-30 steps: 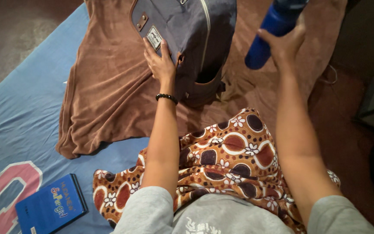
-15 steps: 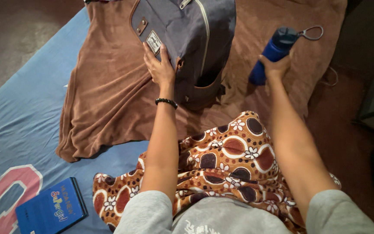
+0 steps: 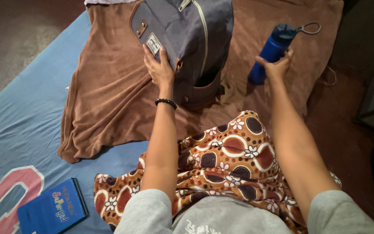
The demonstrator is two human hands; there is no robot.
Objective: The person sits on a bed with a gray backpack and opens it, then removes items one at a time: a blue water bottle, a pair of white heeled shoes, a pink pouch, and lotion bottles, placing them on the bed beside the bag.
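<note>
Nearest to the camera is the person's grey shirt [image 3: 221,219], and just beyond it a patterned cloth [image 3: 234,160] in orange and brown with white flowers, which covers the lap. To the left of it, near the near edge of the bed, a blue book [image 3: 53,212] lies flat on the blue sheet [image 3: 27,125]. The sheet has a big pink letter [image 3: 5,206] printed beside the book.

Farther on, a brown towel [image 3: 109,95] is spread over the sheet and reaches the far edge of the bed. Both forearms stretch out over the patterned cloth. The two hands are well apart. The left hand [image 3: 159,69] wears a black bead bracelet [image 3: 166,102] at the wrist and lies with open fingers flat on the front of a grey bag [image 3: 195,39]. The bag stands on the towel, in the far middle part, with brown trim and a small label. The right hand [image 3: 278,67] is closed around a blue bottle [image 3: 271,50], at its lower half. The bottle is tilted, it has a dark cap and a ring loop, and it is just to the right of the bag, above the towel. I cannot tell if its base touches the towel.
</note>
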